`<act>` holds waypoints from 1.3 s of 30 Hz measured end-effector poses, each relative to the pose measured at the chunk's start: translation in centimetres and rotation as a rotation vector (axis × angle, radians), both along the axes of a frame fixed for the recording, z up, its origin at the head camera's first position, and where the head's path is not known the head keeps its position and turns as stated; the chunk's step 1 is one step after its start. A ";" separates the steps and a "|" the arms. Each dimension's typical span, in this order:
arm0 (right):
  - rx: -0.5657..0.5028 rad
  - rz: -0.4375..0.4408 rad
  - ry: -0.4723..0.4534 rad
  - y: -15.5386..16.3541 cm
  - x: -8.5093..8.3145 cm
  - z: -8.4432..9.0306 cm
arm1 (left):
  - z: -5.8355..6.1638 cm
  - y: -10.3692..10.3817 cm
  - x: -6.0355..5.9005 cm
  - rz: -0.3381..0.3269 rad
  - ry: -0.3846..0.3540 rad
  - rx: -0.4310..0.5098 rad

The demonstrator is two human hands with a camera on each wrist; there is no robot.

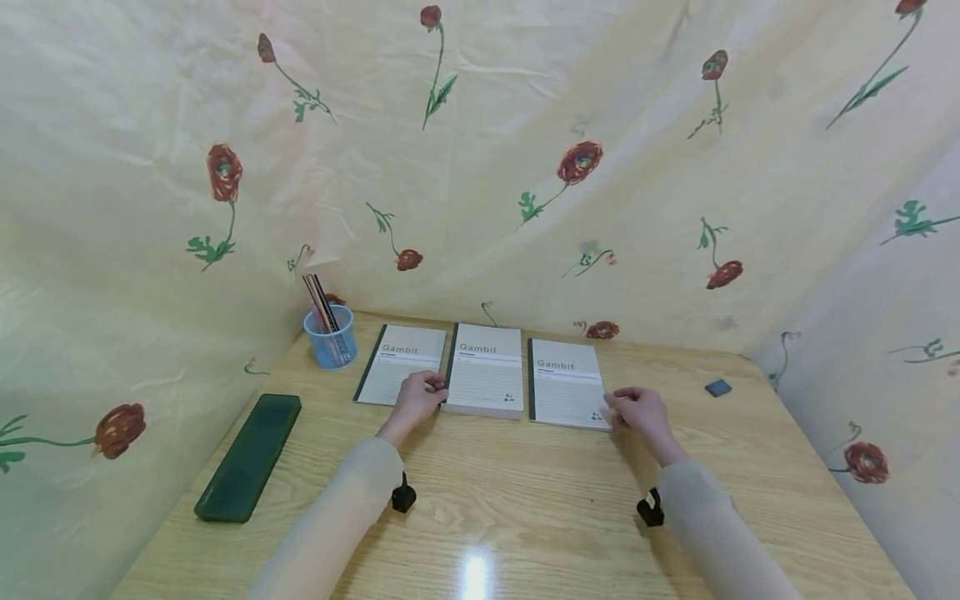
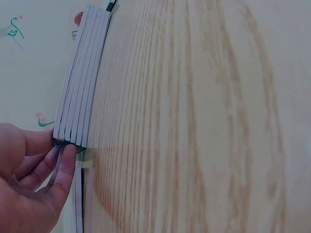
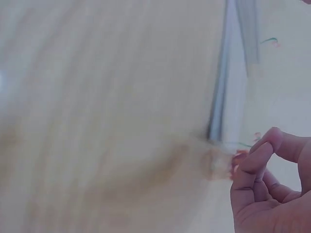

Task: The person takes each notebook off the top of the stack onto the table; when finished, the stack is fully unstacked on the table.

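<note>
Three "Gambit" notebook places lie in a row: a left notebook (image 1: 401, 375), a thicker notebook stack (image 1: 483, 375) and a right notebook (image 1: 566, 392). My left hand (image 1: 415, 402) grips the stack at its near left corner. In the left wrist view its fingers (image 2: 62, 179) meet the dark spines of several layered notebooks, and the thumb reaches the upper corner. By the near right corner of the right notebook is my right hand (image 1: 641, 414). The right wrist view is blurred; there the fingers (image 3: 250, 179) curl loosely toward the thumb with no notebook between them.
A blue mesh cup (image 1: 330, 337) with pencils stands at the back left. Nearer lies a dark green case (image 1: 251, 458). A small dark blue block (image 1: 717, 387) sits to the right. Flowered cloth (image 1: 487, 167) hangs behind the wooden table (image 1: 525, 500).
</note>
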State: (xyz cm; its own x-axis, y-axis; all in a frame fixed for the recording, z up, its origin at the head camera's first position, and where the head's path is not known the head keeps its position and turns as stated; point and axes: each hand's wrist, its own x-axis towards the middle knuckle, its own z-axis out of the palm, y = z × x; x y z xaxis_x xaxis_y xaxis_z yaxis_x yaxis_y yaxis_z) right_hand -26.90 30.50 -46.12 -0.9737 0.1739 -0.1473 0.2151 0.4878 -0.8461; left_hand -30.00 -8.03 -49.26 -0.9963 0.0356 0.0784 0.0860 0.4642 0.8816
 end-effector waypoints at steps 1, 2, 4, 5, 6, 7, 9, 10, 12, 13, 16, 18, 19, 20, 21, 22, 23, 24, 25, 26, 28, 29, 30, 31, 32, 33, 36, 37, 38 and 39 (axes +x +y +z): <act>-0.003 0.002 0.003 -0.1 -0.2 0.2 | 0.0 0.0 0.0 -0.003 0.003 -0.002; -0.002 0.007 0.002 -0.3 -0.4 0.4 | 0.0 0.0 0.0 -0.005 0.003 -0.002; -0.002 0.021 0.005 -1.0 -1.0 0.7 | 0.0 0.0 0.1 -0.008 -0.001 0.001; 0.000 0.026 0.002 -1.4 -1.2 0.9 | 0.0 0.0 0.1 -0.008 -0.002 0.000; 0.001 0.035 0.001 -1.9 -1.5 1.0 | 0.0 0.0 0.1 -0.006 -0.005 0.000; -0.002 0.042 -0.003 -2.4 -1.8 1.2 | 0.1 0.0 0.1 -0.005 -0.010 0.003; 0.008 0.051 -0.011 -3.5 -2.3 1.3 | 0.1 0.0 0.2 -0.003 -0.013 0.003; 0.017 0.060 -0.014 -4.1 -2.5 1.4 | 0.1 0.0 0.2 -0.003 -0.011 -0.001; 0.022 0.071 -0.012 -5.3 -2.8 1.3 | 0.1 0.0 0.2 -0.004 -0.015 -0.005; 0.023 0.075 -0.011 -5.9 -2.9 1.1 | 0.1 0.0 0.3 -0.005 -0.019 -0.004; 0.017 0.092 -0.004 -7.8 -3.2 0.5 | 0.1 0.0 0.3 -0.002 -0.025 -0.005; -0.001 0.104 0.000 -8.9 -3.2 0.0 | 0.0 0.0 0.3 0.001 -0.020 -0.006; -0.005 0.110 0.004 -9.5 -3.2 -0.3 | 0.0 0.0 0.2 0.001 -0.014 -0.007; -0.011 0.118 0.008 -10.0 -3.2 -0.6 | 0.0 0.0 0.2 0.001 -0.010 -0.007; -0.018 0.124 0.013 -10.5 -3.2 -0.8 | -0.1 0.0 0.2 0.001 -0.009 -0.006; -0.019 0.131 0.019 -11.0 -3.1 -1.0 | -0.1 0.0 0.1 0.001 -0.009 -0.005; -0.019 0.138 0.020 -11.5 -3.1 -1.2 | -0.1 0.0 0.1 -0.001 -0.008 -0.007; -0.013 0.142 0.025 -11.9 -2.9 -1.2 | -0.1 0.0 0.0 -0.001 -0.013 -0.006; -0.002 0.145 0.036 -12.4 -2.8 -1.3 | -0.1 0.0 0.0 0.000 -0.018 -0.008; 0.013 0.150 0.048 -12.8 -2.7 -1.3 | -0.1 0.0 -0.1 0.001 -0.024 -0.011; 0.050 0.151 0.073 -13.4 -2.5 -1.3 | -0.1 0.1 -0.1 0.007 -0.030 -0.022; 0.066 0.147 0.083 -13.7 -2.4 -1.3 | 0.0 0.1 -0.1 0.009 -0.034 -0.027; 0.080 0.140 0.096 -13.9 -2.4 -1.3 | 0.0 0.1 -0.1 0.011 -0.036 -0.031; 0.089 0.134 0.103 -14.0 -2.3 -1.3 | 0.0 0.2 -0.1 0.013 -0.038 -0.036; 0.092 0.127 0.103 -14.2 -2.3 -1.3 | 0.1 0.2 -0.1 0.016 -0.039 -0.037; 0.092 0.120 0.101 -14.3 -2.2 -1.3 | 0.1 0.2 -0.1 0.017 -0.040 -0.039; 0.088 0.110 0.097 -14.4 -2.2 -1.3 | 0.0 0.2 -0.2 0.019 -0.037 -0.042; 0.088 0.111 0.095 -14.4 -2.1 -1.3 | -0.1 0.1 -0.2 0.019 -0.036 -0.041; 0.089 0.114 0.096 -14.5 -2.2 -1.3 | -0.2 0.1 -0.2 0.019 -0.034 -0.039; 0.091 0.119 0.100 -14.4 -2.1 -1.3 | -0.2 0.1 -0.2 0.019 -0.034 -0.037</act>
State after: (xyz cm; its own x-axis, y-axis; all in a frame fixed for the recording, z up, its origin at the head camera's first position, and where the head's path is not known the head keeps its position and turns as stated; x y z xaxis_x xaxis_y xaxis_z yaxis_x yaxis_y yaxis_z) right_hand -29.02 16.06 -47.39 -0.9972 0.0650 -0.0381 0.0688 0.5800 -0.8117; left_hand -30.18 -7.96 -49.50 -0.9989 0.0193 0.0431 0.0470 0.4974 0.8662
